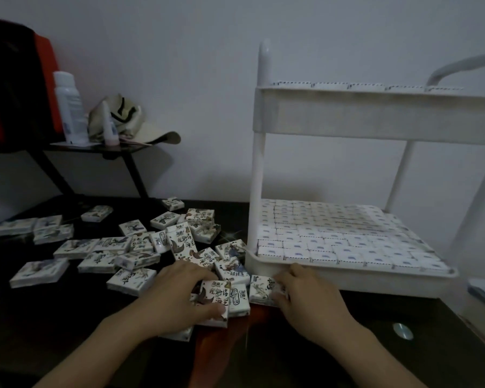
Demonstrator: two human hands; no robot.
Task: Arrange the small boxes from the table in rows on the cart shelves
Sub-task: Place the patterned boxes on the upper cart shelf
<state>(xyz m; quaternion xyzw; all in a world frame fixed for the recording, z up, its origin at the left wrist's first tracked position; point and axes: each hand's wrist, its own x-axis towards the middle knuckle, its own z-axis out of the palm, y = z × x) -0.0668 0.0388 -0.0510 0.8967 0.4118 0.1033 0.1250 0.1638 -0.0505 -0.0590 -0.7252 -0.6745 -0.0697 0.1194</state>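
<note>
Several small white boxes with ink drawings (pixel 129 249) lie scattered on the dark table (pixel 67 317). My left hand (pixel 177 298) grips one box (pixel 217 299) at the near edge of the pile, thumb under it. My right hand (pixel 308 295) closes its fingers on another box (pixel 262 289) just in front of the white cart (pixel 256 169). The cart's lower shelf (pixel 375 278) is packed with boxes in tight rows. More boxes line the upper shelf (pixel 375 113), only their top edges showing.
A small black stand (pixel 135 169) at the back left carries a white bottle (pixel 67 107), a small tube and a beige cap (pixel 140 130). A red and black bag (pixel 17 79) sits beside it. A round metal disc (pixel 403 331) lies on the table at the right.
</note>
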